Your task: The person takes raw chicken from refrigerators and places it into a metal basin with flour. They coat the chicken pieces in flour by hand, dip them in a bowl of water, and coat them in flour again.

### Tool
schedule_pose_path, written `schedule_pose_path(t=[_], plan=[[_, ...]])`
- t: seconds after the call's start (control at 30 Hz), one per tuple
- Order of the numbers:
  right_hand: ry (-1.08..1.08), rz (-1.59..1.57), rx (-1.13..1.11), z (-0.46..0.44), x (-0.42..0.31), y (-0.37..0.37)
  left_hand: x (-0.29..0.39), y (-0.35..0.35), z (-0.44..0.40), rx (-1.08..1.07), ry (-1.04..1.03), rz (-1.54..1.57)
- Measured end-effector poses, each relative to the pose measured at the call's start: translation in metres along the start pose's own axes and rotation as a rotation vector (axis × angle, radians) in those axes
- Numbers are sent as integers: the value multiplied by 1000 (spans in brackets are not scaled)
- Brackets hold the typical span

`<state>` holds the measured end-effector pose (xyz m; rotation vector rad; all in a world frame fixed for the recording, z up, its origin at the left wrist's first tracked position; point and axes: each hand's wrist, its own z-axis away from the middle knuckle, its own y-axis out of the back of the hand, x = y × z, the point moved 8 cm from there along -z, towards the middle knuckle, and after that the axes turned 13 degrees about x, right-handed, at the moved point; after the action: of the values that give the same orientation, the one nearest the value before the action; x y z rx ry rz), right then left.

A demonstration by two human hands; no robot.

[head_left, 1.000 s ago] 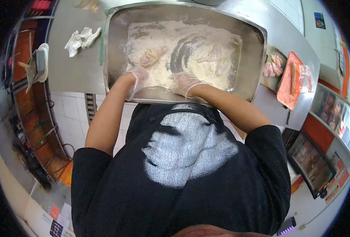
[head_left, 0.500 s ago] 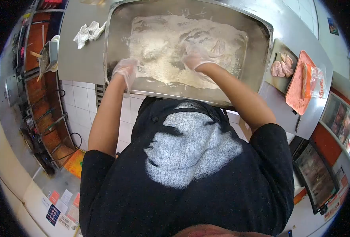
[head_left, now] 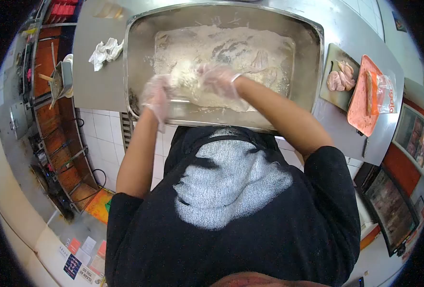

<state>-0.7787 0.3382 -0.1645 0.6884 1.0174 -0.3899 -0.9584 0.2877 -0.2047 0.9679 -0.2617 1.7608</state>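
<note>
Both hands wear clear plastic gloves and are inside a large metal tray [head_left: 224, 120] spread with pale flour [head_left: 231, 40]. My left hand [head_left: 157, 94] is at the tray's near left, blurred, its fingertips beside a heap of flour. My right hand [head_left: 220, 80] reaches in from the right and touches that same heap, its fingers smeared by motion. Between the hands sits the flour-covered mound [head_left: 185, 79]; whatever is under the flour is hidden. Floured chicken pieces [head_left: 261, 61] lie in the tray's right part.
Right of the tray, raw chicken pieces [head_left: 340, 79] lie on a board [head_left: 337, 53]. Beside it is a pink tray [head_left: 358, 112] with a plastic bag [head_left: 379, 93]. A crumpled white cloth [head_left: 105, 52] lies left. A dark-handled tool [head_left: 365, 147] is at the right edge.
The right hand has moved left toward the left hand. Flour that lay lower is now heaped between them, and the chicken piece seen at left earlier is no longer visible.
</note>
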Motion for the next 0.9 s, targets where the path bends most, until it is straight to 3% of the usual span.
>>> schedule_pose_path(t=[0.03,0.07,0.13,0.2,0.3,0.37,0.4,0.47,0.57,0.63,0.73,0.8,0.87,0.9], plan=[[-272,-635,171,1,17,14,24,20,6,138,-112,-102],[-64,-186,322,-12,36,37,36,31,0,147,-227,-79],[-87,377,447,-3,57,83,53,42,-7,153,-342,-57],[-287,498,447,23,75,125,64,39,-13,144,-350,-64],[-197,594,323,41,90,128,84,1,-20,49,-756,-428],[-148,703,51,52,87,97,84,-40,3,-47,-875,-730],[-72,632,75,54,97,86,87,-68,22,-97,-935,-881],[80,492,122,60,127,57,80,-116,55,-381,-914,-817],[-87,540,291,66,117,87,20,-165,38,-593,-962,-1034],[-152,823,-94,66,150,79,-15,-187,28,-669,-942,-1206],[-150,808,-319,71,185,32,-34,-211,60,-923,-876,-1343],[-337,509,-106,75,177,21,-55,-221,74,-1062,-749,-1304],[-718,43,342,95,164,13,-87,-226,70,-1094,-553,-1186],[-762,-148,393,99,166,2,-85,-225,69,-963,-500,-1100]])
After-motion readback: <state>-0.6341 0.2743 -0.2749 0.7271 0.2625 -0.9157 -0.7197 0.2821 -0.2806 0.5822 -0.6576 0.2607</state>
